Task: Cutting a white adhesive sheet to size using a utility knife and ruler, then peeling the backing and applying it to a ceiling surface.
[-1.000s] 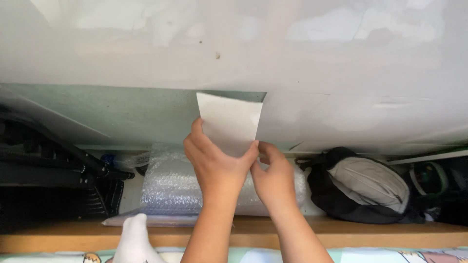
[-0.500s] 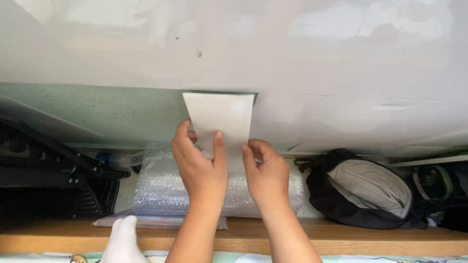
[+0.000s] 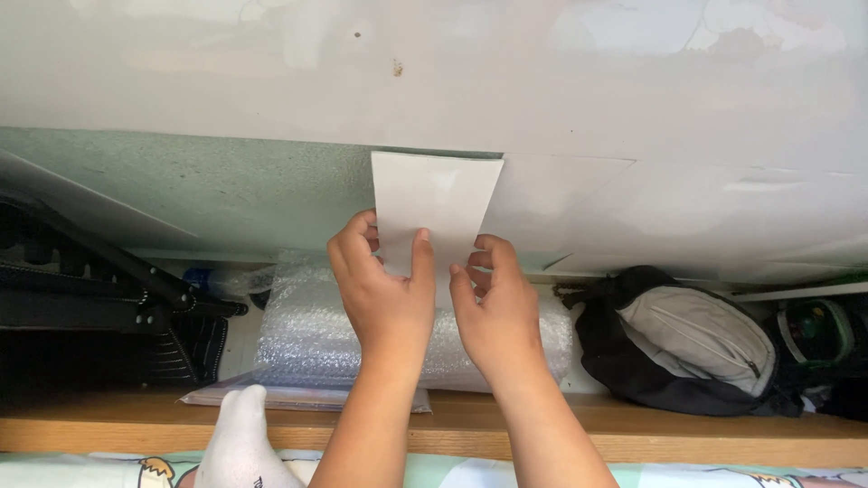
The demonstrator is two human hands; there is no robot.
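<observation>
A white rectangular sheet lies against the wall, its top edge at the border between the bare green wall and the white covered wall. My left hand grips the sheet's lower left part, thumb on its front. My right hand pinches the sheet's lower edge with bent fingers. Both forearms reach up from the bottom of the view.
A roll of bubble wrap lies on a wooden ledge below the hands. A black and grey bag sits to the right, black folded gear to the left. A foot in a white sock shows at the bottom.
The sheet and both hands shifted slightly between frames. My left thumb has come onto the front of the sheet and my right fingers have curled at its lower edge.
</observation>
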